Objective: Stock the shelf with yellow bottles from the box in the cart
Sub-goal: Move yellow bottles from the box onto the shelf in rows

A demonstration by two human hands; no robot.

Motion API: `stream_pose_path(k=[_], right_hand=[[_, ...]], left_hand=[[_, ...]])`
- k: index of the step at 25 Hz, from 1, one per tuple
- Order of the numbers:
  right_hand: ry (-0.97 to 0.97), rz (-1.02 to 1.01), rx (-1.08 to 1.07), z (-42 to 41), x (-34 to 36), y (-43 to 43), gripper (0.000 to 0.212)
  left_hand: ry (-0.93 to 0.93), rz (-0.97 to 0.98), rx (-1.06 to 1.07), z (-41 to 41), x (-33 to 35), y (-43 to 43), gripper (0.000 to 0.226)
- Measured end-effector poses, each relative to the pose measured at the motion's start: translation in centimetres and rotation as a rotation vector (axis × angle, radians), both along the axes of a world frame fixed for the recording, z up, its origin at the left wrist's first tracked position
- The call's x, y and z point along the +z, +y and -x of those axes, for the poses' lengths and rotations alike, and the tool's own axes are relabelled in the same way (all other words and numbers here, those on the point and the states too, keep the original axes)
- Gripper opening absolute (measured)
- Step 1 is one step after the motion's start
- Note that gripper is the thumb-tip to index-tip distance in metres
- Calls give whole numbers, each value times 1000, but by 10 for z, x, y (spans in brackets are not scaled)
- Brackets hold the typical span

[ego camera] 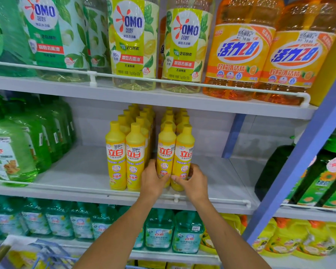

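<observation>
Slim yellow plastic bottles with red-lettered labels stand upright in four rows running back on the white metal shelf. The left hand grips the third-row front bottle low on its body. The right hand grips the fourth-row front bottle, which touches it, at the shelf's front edge.

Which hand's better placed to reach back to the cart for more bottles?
Likely the left hand: the cart sits lower left, on its side; the right hand would cross over. Both grip yellow bottles.
</observation>
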State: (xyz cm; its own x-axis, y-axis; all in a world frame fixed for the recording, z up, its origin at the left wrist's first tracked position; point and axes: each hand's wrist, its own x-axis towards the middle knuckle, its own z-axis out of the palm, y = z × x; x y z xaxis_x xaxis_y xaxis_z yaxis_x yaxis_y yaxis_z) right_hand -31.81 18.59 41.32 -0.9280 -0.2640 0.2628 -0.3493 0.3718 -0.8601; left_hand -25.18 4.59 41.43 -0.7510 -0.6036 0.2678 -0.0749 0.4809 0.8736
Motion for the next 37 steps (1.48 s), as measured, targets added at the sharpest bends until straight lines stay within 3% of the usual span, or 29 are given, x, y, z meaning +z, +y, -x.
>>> stream_pose_path(k=[11,23,37], right_hand=[[24,-11,45,5,0,7,45],[-16,-57,-37,22,-1,-10,53],[-16,-186,-37,13,10,-5,55]], left_hand=[[-50,46,19,6,-12,-1,56],[-77,0,127,24,-8,2,49],[-136,-4,54,16,2,3,45]])
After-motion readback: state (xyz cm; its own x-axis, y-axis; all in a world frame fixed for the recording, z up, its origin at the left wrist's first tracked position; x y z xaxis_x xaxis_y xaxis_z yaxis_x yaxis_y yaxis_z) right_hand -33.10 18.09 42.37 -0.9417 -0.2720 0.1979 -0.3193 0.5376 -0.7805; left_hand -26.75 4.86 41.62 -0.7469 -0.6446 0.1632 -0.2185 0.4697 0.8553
